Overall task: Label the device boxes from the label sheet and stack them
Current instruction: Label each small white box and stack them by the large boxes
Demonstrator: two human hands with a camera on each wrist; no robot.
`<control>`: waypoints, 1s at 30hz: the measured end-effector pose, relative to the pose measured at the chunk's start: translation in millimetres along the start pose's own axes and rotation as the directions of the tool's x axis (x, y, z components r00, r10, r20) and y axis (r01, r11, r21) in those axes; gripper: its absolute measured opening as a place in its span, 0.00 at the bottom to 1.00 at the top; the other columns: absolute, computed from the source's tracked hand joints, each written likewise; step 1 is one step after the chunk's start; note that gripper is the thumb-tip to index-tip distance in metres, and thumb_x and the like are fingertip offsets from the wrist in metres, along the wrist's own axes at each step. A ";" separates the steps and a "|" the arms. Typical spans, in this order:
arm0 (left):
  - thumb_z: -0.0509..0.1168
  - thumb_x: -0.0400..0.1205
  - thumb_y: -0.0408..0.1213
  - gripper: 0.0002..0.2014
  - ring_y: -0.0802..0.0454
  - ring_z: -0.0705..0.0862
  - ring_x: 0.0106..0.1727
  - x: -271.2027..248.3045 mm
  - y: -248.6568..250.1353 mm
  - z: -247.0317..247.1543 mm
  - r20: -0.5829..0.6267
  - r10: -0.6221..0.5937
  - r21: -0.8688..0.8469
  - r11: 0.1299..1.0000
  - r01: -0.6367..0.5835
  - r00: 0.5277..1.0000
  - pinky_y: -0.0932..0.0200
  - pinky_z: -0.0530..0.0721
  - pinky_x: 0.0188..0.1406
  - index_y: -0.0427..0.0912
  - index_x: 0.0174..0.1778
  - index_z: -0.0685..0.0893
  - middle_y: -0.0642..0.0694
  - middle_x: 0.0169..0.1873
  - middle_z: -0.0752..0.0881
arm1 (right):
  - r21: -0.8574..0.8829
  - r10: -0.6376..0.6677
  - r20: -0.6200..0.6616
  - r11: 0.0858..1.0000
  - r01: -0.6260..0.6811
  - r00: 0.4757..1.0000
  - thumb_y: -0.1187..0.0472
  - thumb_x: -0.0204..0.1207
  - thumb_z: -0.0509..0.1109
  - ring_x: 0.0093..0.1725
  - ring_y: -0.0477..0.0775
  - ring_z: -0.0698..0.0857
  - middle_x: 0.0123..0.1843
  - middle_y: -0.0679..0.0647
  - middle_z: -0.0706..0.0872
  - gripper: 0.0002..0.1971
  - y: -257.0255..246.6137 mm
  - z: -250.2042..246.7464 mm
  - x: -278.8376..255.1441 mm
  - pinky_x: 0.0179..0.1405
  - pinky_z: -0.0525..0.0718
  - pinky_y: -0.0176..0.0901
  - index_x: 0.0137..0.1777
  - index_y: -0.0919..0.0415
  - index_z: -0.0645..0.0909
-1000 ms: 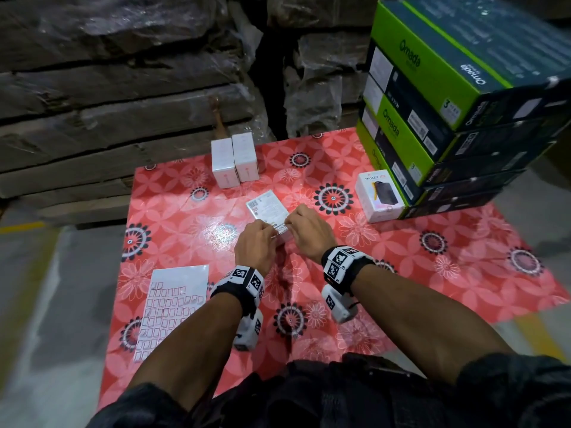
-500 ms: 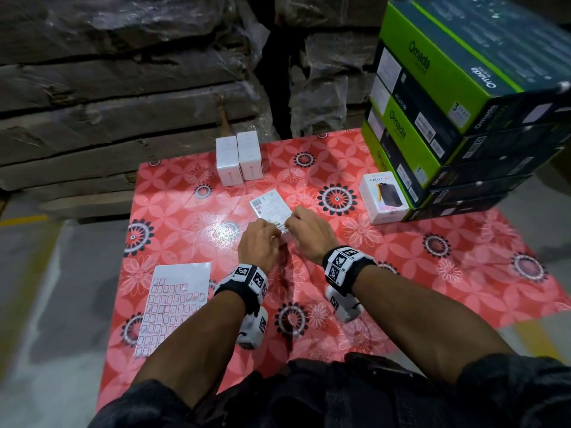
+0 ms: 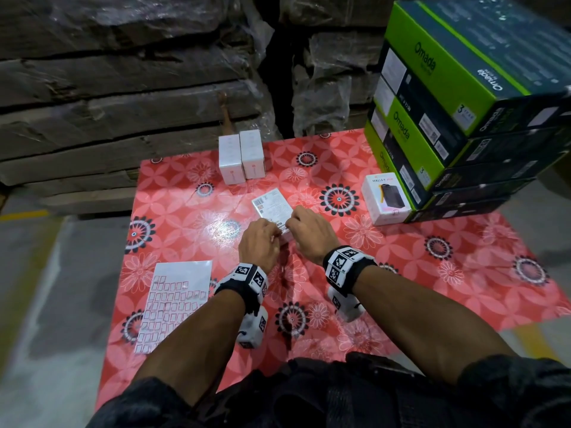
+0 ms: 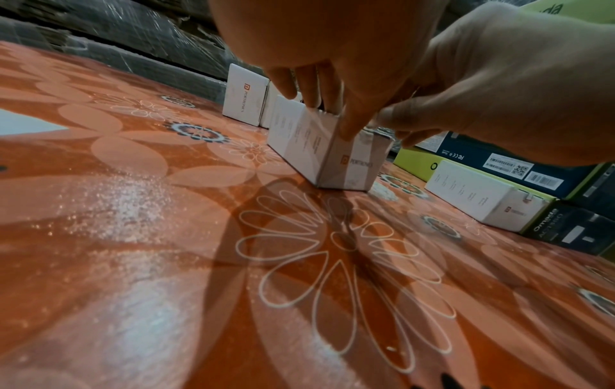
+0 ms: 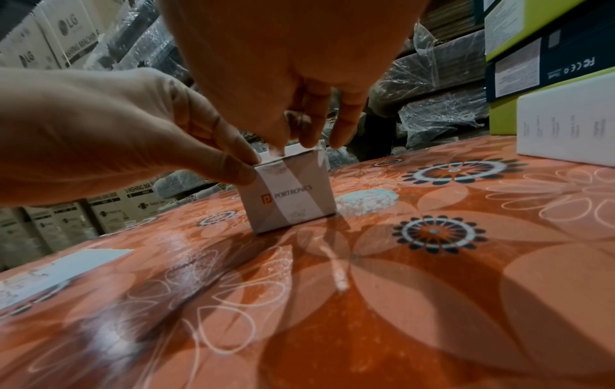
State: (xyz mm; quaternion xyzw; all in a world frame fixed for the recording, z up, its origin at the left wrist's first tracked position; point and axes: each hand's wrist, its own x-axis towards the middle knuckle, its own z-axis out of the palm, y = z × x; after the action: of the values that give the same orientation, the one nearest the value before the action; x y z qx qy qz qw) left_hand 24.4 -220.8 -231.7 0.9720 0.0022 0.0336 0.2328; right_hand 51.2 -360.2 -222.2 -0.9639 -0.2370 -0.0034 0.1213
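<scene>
Red floral tablecloth, label sheet, white boxes, green cartons

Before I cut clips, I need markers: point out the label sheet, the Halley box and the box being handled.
label sheet [image 3: 182,274]: head view, blank upper part.
Halley box [image 3: 384,193]: head view, printed top face.
handled box [image 5: 289,194]: right wrist view, logo end.

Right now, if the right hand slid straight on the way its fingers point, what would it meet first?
The right hand already touches the white box it is working on. Beyond that, probably the pair of white boxes at the table's far edge, though depth is uncertain.
</scene>
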 end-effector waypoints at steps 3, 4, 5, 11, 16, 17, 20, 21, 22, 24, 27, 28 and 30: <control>0.68 0.80 0.33 0.04 0.45 0.79 0.53 0.3 -0.2 0.0 0.005 -0.001 0.003 1.000 0.001 1.000 0.55 0.76 0.47 0.40 0.48 0.87 0.44 0.48 0.84 | 0.007 -0.017 -0.002 1.000 0.017 1.000 0.69 0.77 0.69 0.45 0.57 0.75 0.47 0.58 0.79 0.04 0.7 1.2 -1.5 0.39 0.75 0.50 0.49 0.68 0.83; 0.68 0.80 0.33 0.04 0.45 0.78 0.53 0.5 0.0 -0.1 0.005 -0.001 0.005 1.000 0.001 1.000 0.55 0.76 0.47 0.40 0.48 0.87 0.44 0.48 0.84 | 0.010 -0.019 -0.003 1.000 0.019 1.000 0.69 0.77 0.69 0.45 0.57 0.75 0.47 0.59 0.79 0.04 0.9 1.8 -1.9 0.38 0.74 0.50 0.49 0.68 0.83; 0.68 0.80 0.33 0.04 0.45 0.78 0.53 0.5 0.1 -0.2 0.005 -0.002 0.008 1.000 0.002 1.000 0.56 0.75 0.47 0.40 0.48 0.87 0.44 0.49 0.83 | 0.012 -0.020 -0.006 1.000 0.020 1.000 0.69 0.76 0.69 0.44 0.57 0.74 0.46 0.58 0.79 0.04 1.5 2.4 -2.4 0.38 0.75 0.50 0.48 0.68 0.83; 0.69 0.79 0.32 0.03 0.45 0.79 0.52 0.4 0.2 0.2 -0.015 -0.003 -0.006 1.000 0.003 1.000 0.55 0.76 0.46 0.39 0.46 0.88 0.44 0.46 0.83 | 0.015 -0.019 -0.056 1.000 0.019 0.998 0.71 0.71 0.74 0.40 0.57 0.75 0.42 0.58 0.79 0.04 2.3 6.1 -2.6 0.35 0.69 0.48 0.44 0.67 0.84; 0.69 0.79 0.32 0.03 0.45 0.78 0.50 0.3 -0.3 0.8 -0.021 0.008 -0.001 1.000 -0.008 1.000 0.55 0.76 0.45 0.38 0.45 0.87 0.44 0.45 0.83 | 0.016 -0.028 -0.109 0.999 0.030 0.994 0.70 0.70 0.76 0.38 0.52 0.69 0.40 0.57 0.79 0.03 1.8 8.6 -3.0 0.34 0.69 0.46 0.41 0.67 0.84; 0.69 0.79 0.33 0.03 0.46 0.78 0.50 0.2 -0.1 0.8 -0.023 0.009 0.002 1.000 -0.009 1.000 0.56 0.75 0.45 0.38 0.45 0.87 0.44 0.45 0.83 | 0.012 -0.029 -0.117 0.999 0.031 0.993 0.70 0.71 0.76 0.38 0.51 0.69 0.39 0.57 0.79 0.03 1.9 9.0 -3.1 0.34 0.69 0.46 0.41 0.67 0.84; 0.68 0.80 0.33 0.03 0.47 0.78 0.51 -0.2 -0.1 1.0 -0.026 0.009 0.009 1.000 -0.009 1.000 0.59 0.72 0.44 0.39 0.45 0.86 0.45 0.46 0.82 | -0.007 -0.028 -0.126 1.000 0.027 0.992 0.69 0.73 0.75 0.38 0.52 0.68 0.40 0.57 0.79 0.02 0.5 7.7 -3.6 0.35 0.68 0.46 0.41 0.67 0.84; 0.68 0.80 0.33 0.03 0.47 0.78 0.51 -0.2 -0.3 1.0 -0.025 0.008 0.012 1.000 -0.008 1.000 0.60 0.71 0.44 0.39 0.46 0.86 0.45 0.46 0.82 | -0.014 -0.029 -0.121 1.000 0.028 0.992 0.69 0.74 0.74 0.39 0.52 0.68 0.40 0.57 0.79 0.02 0.1 7.5 -3.9 0.36 0.68 0.46 0.42 0.67 0.84; 0.68 0.80 0.33 0.03 0.47 0.77 0.51 -0.3 -0.6 0.9 -0.024 0.009 0.015 1.000 -0.008 1.000 0.60 0.71 0.44 0.39 0.46 0.86 0.45 0.46 0.82 | -0.017 -0.030 -0.113 0.999 0.028 0.993 0.69 0.75 0.73 0.39 0.52 0.68 0.41 0.57 0.79 0.02 -0.3 7.4 -4.0 0.36 0.69 0.47 0.43 0.67 0.84; 0.68 0.80 0.33 0.03 0.47 0.78 0.51 -0.4 -0.5 0.7 -0.022 0.008 0.018 1.000 -0.007 1.000 0.58 0.73 0.44 0.38 0.46 0.86 0.45 0.46 0.82 | -0.024 -0.032 -0.098 0.999 0.030 0.995 0.68 0.77 0.71 0.40 0.52 0.68 0.42 0.57 0.79 0.02 -0.7 6.9 -3.9 0.38 0.69 0.47 0.45 0.67 0.84; 0.68 0.80 0.32 0.03 0.46 0.78 0.50 -0.8 1.0 -0.2 -0.025 0.003 0.015 1.000 -0.003 1.000 0.55 0.75 0.45 0.38 0.45 0.86 0.44 0.45 0.82 | -0.021 -0.025 -0.100 1.000 0.023 0.995 0.67 0.79 0.70 0.39 0.52 0.68 0.42 0.57 0.79 0.04 -1.7 8.1 -4.9 0.38 0.69 0.47 0.44 0.67 0.84; 0.68 0.80 0.32 0.03 0.46 0.78 0.50 -0.8 1.2 -0.5 -0.025 0.004 0.017 1.000 -0.004 1.000 0.55 0.76 0.45 0.38 0.45 0.86 0.44 0.45 0.82 | -0.010 -0.019 -0.109 1.000 0.018 0.994 0.66 0.79 0.71 0.38 0.52 0.68 0.40 0.56 0.78 0.05 -2.0 8.7 -5.7 0.37 0.69 0.47 0.43 0.67 0.84; 0.68 0.80 0.33 0.04 0.46 0.78 0.51 -1.0 1.5 -1.4 -0.022 0.006 0.018 1.000 -0.006 1.000 0.56 0.75 0.45 0.38 0.46 0.87 0.44 0.47 0.83 | 0.001 -0.020 -0.100 1.000 0.020 0.995 0.64 0.80 0.70 0.38 0.52 0.69 0.40 0.55 0.76 0.07 -2.4 8.2 -7.1 0.37 0.69 0.47 0.42 0.66 0.84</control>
State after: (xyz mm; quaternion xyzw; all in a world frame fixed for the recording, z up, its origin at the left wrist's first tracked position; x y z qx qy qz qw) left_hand 23.2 -221.5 -229.9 0.9736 0.0022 0.0451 0.2239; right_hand 43.5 -359.4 -230.0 -0.9600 -0.2403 -0.0524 0.1340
